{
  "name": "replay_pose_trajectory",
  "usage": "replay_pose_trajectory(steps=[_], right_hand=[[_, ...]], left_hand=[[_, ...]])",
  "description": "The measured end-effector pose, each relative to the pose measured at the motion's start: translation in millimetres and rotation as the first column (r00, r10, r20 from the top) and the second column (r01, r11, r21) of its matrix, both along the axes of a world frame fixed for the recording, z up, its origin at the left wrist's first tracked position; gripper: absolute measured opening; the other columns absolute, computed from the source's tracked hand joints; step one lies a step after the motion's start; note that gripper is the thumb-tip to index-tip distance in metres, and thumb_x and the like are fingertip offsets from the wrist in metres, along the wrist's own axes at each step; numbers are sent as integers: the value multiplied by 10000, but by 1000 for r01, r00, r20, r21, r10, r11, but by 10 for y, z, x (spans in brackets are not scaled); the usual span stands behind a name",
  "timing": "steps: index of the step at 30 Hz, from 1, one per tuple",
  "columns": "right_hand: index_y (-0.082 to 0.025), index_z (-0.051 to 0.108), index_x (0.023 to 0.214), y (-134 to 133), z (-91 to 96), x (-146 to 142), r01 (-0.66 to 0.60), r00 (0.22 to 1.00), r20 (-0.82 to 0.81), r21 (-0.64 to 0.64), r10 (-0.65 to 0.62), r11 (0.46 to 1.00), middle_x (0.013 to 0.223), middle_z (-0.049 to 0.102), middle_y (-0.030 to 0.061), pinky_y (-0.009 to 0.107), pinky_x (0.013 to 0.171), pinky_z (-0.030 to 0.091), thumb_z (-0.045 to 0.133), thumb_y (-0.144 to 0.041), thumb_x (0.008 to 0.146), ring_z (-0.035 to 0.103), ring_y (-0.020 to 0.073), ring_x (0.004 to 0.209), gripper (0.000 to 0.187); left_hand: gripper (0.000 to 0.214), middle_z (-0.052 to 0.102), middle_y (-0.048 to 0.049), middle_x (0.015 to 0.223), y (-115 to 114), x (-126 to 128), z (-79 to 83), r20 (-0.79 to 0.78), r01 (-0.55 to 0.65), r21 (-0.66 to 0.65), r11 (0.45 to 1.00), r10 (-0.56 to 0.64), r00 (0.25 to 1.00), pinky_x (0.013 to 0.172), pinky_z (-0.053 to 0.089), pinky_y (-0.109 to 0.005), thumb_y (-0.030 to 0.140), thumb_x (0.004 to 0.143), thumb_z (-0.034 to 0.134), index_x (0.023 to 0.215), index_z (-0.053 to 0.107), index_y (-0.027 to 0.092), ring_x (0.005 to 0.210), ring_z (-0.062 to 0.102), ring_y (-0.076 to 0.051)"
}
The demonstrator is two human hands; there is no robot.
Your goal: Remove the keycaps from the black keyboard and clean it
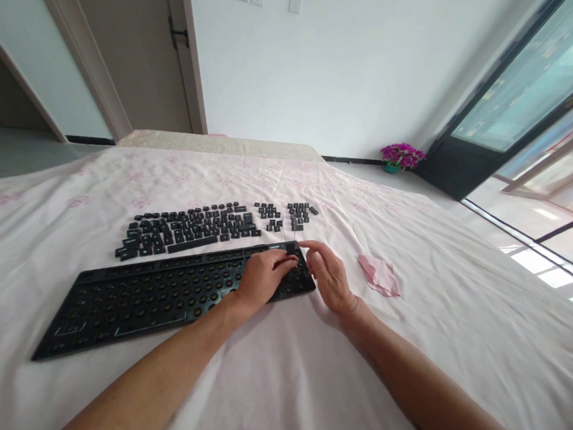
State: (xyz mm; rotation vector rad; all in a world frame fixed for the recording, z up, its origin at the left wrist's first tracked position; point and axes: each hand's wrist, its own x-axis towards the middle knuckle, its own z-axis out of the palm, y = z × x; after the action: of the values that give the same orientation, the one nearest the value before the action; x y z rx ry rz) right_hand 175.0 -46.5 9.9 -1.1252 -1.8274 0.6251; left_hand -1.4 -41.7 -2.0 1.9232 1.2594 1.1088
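A: Reference first. Where is the keyboard base?
B: Black keyboard base [143, 296], lying on the pale sheet [272, 381]. Take its middle as the dial centre, 12 pointing away from the person. Long axis slanted, roughly 8 to 2. Rows of bare key positions visible.

A: Left hand [260, 276]?
B: Over the base toward 2 o'clock, near its right end. Fingers bent, gap narrow, tips bunched low. Cannot tell whether anything is pinched between them.

A: Right hand [330, 278]?
B: Beside the right end, also toward 2 o'clock. Index finger extended to the base's far corner, other fingers curled. Contact at the corner unclear; cannot tell if the curled fingers hold something.

A: Loose parts?
B: Main group of black keycaps [200, 226] at 12 o'clock, in slanted rows just beyond the base. One long bar keycap [192, 245] along its near edge. Two smaller clusters, left cluster [268, 213] and right cluster [298, 215], between 1 and 2.

A: Surroundings, dial re-centred on the right hand?
B: Pink cloth [380, 275], crumpled, at 3 o'clock, apart from the hand. Magenta flowers [402, 154] on the floor, about 1 o'clock, well apart. Brown door [126, 40] toward 10.
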Motion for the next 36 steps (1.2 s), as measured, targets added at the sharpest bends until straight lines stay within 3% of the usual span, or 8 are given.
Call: replay_pose_trajectory(steps=[4,9,17,21,24,27,30,36], right_hand=[[-208,690,968,37,-10,47,6,984,177,6,-7,1000,889,634,50,309,795,457,484,-331,944,600,176,841,241],[-217,691,1031,36,48,34,2,961,275,-39,9,999,852,647,32,279,699,441,530,-280,903,580,149,734,214],[-250,697,839,-118,238,6,15,828,559,-101,44,995,802,668,4,268,615,362,727,-431,756,574,150,692,202],[-237,694,812,-182,240,-27,-16,802,591,-129,89,992,776,675,10,266,603,349,692,-287,778,589,158,710,61],[-232,700,802,-152,242,4,-46,852,505,-189,137,981,788,692,3,265,637,385,627,-184,784,595,144,703,90],[-224,701,838,30,223,107,-34,948,290,-311,129,950,784,701,-1,266,657,432,605,-220,792,611,144,711,106],[-178,678,835,398,157,245,-1,999,45,-427,22,904,763,691,19,265,638,469,616,-277,764,614,148,699,136],[-152,670,812,1176,-67,446,208,978,93,-365,-186,907,733,669,19,262,626,466,620,-333,729,560,122,619,206]], left_hand=[[256,743,-47,856,33,-13,-22,134,-58,-93,994,71,988,727,484,-267,394,865,594,880,718,171,757,677,-178],[240,743,-48,882,35,-33,-26,247,-21,-138,990,55,967,757,507,-276,377,842,615,915,699,164,799,690,-184],[232,743,-35,870,32,-32,-15,272,-61,-138,989,97,957,780,512,-278,379,835,609,896,695,173,816,688,-183],[243,745,-45,886,40,-29,-36,289,-61,-148,987,102,952,783,516,-285,388,825,617,891,695,168,835,693,-194],[258,749,-52,886,54,-50,-10,314,-65,-175,982,118,942,763,524,-293,405,825,615,879,693,166,816,700,-200],[244,752,-54,877,73,-111,61,258,-112,-148,983,148,955,766,520,-300,405,826,617,853,692,174,810,703,-205],[216,755,-52,883,108,-194,105,142,-171,-64,983,178,974,774,512,-304,391,830,612,840,701,194,827,705,-213],[189,763,-51,886,180,-300,30,64,-205,-70,976,210,976,752,515,-308,361,828,599,845,708,207,835,714,-227]])
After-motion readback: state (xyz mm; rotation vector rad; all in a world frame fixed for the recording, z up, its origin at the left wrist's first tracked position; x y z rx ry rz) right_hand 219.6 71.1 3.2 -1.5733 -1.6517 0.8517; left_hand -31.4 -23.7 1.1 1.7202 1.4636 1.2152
